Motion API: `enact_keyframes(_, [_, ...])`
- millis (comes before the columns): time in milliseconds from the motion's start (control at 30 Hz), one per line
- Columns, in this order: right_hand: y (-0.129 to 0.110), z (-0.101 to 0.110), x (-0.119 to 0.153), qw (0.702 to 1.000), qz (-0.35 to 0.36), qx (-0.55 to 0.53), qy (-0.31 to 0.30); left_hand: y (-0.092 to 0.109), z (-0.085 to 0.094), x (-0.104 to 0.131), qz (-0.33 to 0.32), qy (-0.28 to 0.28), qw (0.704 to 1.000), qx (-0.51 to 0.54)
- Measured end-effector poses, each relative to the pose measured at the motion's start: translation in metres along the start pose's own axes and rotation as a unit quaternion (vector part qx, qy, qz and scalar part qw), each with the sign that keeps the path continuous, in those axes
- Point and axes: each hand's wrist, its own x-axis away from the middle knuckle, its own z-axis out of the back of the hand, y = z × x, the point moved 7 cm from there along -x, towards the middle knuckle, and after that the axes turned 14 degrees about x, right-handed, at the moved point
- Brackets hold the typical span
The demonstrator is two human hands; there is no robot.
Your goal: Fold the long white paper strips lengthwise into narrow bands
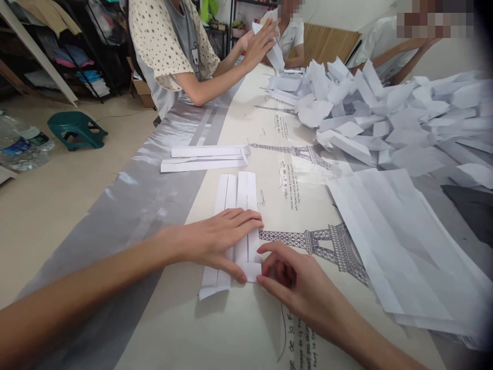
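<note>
Two folded white paper strips lie side by side on the tablecloth in front of me. My left hand (225, 234) is spread flat across both, its thumb near the folded-over end of the right paper strip (246, 192). The left paper strip (226, 192) has its near end bent up slightly. My right hand (288, 277) is beside the right strip's near end, thumb tip at the fold's edge. Its index finger and thumb are apart, and the other fingers curl inward. Farther off lies another pair of folded paper strips (204, 158).
A stack of creased white sheets (408, 252) lies at right, with a big heap of folded papers (385, 108) behind it. Across the table a person's hands (260, 46) hold a folded paper. Two more people sit farther back. A green stool (77, 129) stands on the floor at left.
</note>
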Motion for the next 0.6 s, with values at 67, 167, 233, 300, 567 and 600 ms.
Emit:
enact_keyframes(67, [0.000, -0.001, 0.002, 1.000, -0.012, -0.003, 0.009, 0.001, 0.001, 0.001, 0.008, -0.004, 1.000, 0.007])
enact_keyframes(167, [-0.002, -0.002, 0.003, 1.000, -0.013, 0.007, 0.018, 0.001, 0.001, 0.001, 0.012, -0.007, 1.000, 0.008])
enact_keyframes(233, [-0.003, -0.001, 0.003, 0.999, -0.009, 0.021, 0.025, 0.001, 0.001, 0.001, 0.007, -0.008, 1.000, 0.004])
enact_keyframes(300, [-0.005, 0.000, 0.003, 0.999, -0.007, 0.043, 0.032, 0.000, 0.000, 0.001, 0.001, -0.006, 1.000, -0.001])
enact_keyframes(567, [-0.010, -0.002, 0.005, 0.995, -0.002, 0.097, 0.029, 0.005, -0.001, -0.001, 0.004, -0.001, 1.000, -0.001])
enact_keyframes(600, [-0.010, -0.002, 0.006, 0.995, 0.001, 0.096, 0.024, 0.005, -0.001, -0.001, 0.007, -0.004, 1.000, -0.002])
